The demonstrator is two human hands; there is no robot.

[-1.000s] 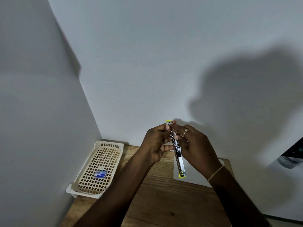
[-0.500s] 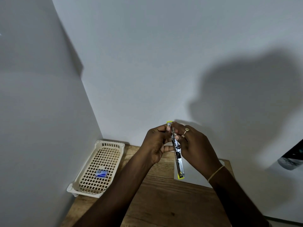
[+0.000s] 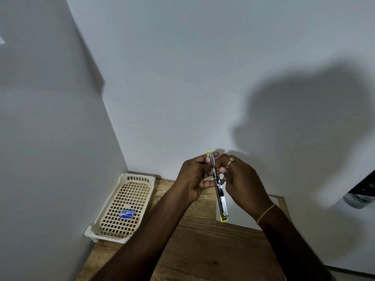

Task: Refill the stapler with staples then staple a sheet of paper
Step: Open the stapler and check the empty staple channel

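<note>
stapler (image 3: 218, 185) barely moved, both hands gripping

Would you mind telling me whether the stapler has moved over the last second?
No: the stapler stays held in both hands above the table's far edge, right of the basket.

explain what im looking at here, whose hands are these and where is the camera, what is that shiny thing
No machine is at work here. A person wears a camera on the head, so the one picture looks forward and down at their own two bare hands in a room corner. The left hand and the right hand together hold a stapler swung open into a long strip, metal with yellow ends, lifted above a wooden table. The grip is at its upper end. On the table to the left stands a cream plastic basket with a small blue box in it, probably staples. A white sheet of paper lies under the hands. The big dark shape on the wall is the person's shadow.
</note>
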